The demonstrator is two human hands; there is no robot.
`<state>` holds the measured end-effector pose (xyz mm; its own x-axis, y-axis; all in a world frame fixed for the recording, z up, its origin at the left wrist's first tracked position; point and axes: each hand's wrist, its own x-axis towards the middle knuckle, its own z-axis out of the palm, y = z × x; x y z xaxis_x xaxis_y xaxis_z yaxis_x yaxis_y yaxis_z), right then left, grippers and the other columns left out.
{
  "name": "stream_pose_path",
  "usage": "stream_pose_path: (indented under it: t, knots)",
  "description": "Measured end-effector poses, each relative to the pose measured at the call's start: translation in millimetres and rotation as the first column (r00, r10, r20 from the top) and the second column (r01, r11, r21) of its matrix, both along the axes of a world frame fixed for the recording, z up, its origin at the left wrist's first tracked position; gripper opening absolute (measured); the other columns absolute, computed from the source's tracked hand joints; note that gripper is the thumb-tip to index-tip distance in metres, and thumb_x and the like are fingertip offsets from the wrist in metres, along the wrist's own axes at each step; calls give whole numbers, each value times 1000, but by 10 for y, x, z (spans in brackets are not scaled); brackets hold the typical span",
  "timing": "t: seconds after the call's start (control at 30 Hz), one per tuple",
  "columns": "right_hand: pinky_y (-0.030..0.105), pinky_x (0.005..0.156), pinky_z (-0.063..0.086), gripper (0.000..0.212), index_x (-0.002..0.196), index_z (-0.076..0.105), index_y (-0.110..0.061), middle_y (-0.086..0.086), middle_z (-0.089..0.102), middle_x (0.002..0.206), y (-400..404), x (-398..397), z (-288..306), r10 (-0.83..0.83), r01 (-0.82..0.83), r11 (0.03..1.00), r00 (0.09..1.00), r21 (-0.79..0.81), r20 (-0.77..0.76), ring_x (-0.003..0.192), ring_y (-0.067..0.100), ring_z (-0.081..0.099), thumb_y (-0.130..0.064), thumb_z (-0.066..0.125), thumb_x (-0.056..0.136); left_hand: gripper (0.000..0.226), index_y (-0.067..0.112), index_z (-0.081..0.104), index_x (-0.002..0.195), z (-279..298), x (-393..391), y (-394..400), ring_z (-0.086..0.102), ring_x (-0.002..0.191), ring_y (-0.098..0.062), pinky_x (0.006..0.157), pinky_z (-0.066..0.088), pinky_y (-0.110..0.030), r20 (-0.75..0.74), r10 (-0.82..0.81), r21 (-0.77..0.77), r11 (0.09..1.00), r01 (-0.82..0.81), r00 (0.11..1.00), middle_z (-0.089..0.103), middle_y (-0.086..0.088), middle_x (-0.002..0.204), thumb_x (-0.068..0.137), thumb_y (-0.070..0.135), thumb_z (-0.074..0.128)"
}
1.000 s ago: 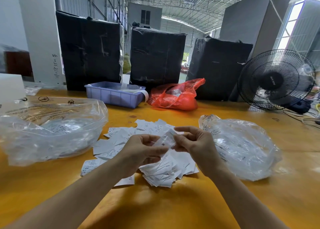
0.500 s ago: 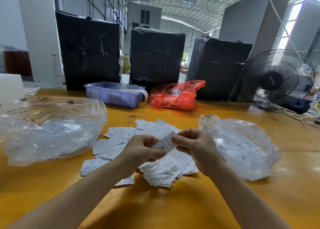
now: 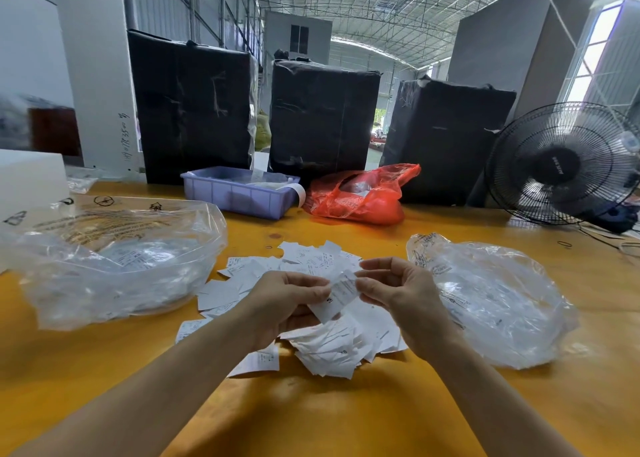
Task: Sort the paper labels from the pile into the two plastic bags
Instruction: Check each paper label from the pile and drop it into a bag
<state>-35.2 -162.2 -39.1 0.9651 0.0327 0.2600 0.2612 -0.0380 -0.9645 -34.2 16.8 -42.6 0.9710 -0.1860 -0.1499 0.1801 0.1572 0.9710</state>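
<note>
Both hands pinch one label above the pile
Left hand [image 3: 287, 300] and right hand [image 3: 398, 294], fingers curled, grip a paper label [image 3: 341, 295] just over the pile [image 3: 332, 349].

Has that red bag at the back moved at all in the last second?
No. The red bag lies in the same spot as before, beside the blue tray.

One head-worn camera looks forward and down, close over the yellow table [image 3: 346, 415], facing the warehouse interior.
</note>
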Motion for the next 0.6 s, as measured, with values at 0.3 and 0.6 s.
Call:
stream_pose_path:
  t: [0.3, 0.6]
  knots:
    - [34, 63, 57, 14, 92, 71, 0, 9, 72, 81, -242, 67, 73, -184, 594, 636, 736, -492, 652, 66, 22, 66, 5, 68, 79, 7, 11, 69, 87, 423, 268, 953, 61, 81, -18, 62, 49, -22, 463, 512, 257, 703, -663, 723, 66, -10, 91, 84, 4, 67]
    - [35, 71, 49, 18, 93, 67, -4, 15, 68, 93, -1031, 302, 1, -523, 447, 174, 797, -878, 302, 83, 30, 60, -20, 66, 86, 21, -11, 58, 108, 185, 241, 1789, 51, 82, -31, 70, 44, -34, 554, 450, 811, -103, -576, 700, 57, -27, 106, 88, -8, 52]
